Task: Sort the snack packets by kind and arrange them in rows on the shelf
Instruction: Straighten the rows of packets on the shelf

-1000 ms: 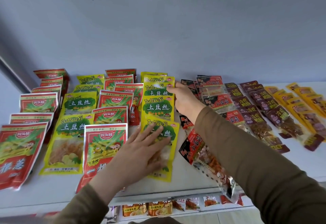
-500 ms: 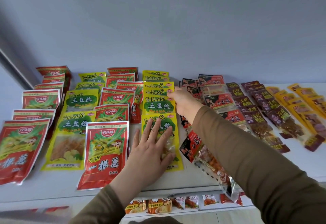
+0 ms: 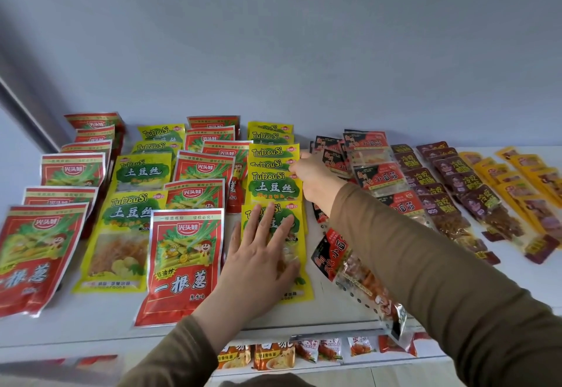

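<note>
Fingers of left hand (image 3: 261, 252) spread flat, pressing front yellow packet (image 3: 296, 283) near the shelf (image 3: 349, 301) edge. Right hand (image 3: 313, 178) pinches a farther yellow packet (image 3: 273, 187) by its right edge. Row's long axis runs near-to-far, directly beyond left hand. Right fingertips hidden; red-black packet (image 3: 359, 274) partly under right sleeve.

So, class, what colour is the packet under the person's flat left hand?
Yellow packet with green; head view.
</note>
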Demonstrator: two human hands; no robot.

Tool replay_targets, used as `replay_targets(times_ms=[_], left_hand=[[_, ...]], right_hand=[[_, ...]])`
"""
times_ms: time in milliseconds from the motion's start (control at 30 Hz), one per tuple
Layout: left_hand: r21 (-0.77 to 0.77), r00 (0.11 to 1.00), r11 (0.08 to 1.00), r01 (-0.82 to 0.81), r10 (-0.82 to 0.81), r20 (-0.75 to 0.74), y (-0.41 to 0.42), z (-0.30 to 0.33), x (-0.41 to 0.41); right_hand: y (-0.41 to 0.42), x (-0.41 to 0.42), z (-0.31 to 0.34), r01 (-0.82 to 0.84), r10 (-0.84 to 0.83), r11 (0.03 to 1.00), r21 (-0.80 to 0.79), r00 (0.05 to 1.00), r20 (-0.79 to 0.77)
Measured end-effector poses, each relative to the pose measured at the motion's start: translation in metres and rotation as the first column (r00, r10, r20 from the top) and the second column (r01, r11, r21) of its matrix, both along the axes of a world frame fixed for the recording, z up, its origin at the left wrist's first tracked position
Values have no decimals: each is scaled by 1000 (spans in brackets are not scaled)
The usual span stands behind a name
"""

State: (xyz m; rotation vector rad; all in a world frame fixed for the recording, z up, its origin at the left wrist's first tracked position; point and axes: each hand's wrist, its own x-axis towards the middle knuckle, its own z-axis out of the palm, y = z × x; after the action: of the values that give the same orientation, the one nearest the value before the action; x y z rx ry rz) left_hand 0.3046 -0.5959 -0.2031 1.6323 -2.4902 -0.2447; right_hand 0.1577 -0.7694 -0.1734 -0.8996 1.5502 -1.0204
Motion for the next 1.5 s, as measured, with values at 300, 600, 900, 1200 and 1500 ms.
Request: replay_targets(times_ms=[300,600,900,1200,1500], left_hand=[[-76,999,996,45,-45,2,0,15,3],[-189,960,958,-217,174,-218,-4,20,99],[-55,919,921,-386,379,-105,-13,-1,130],[-90,934,932,-352,342,-108,-19,0,122],[-70,907,909,-410,398,-137,-18,1,130]], right_hand=[[23,-3,37,-65,-3,956,-285,973,-231],[95,51,62,-359,331,883,-302,933,-139],[82,127,41,-208,199,978,3,939,279],[79,141,46,-172,161,985,32,963,217],[77,141,40,-101,105,994,-29,978,182]])
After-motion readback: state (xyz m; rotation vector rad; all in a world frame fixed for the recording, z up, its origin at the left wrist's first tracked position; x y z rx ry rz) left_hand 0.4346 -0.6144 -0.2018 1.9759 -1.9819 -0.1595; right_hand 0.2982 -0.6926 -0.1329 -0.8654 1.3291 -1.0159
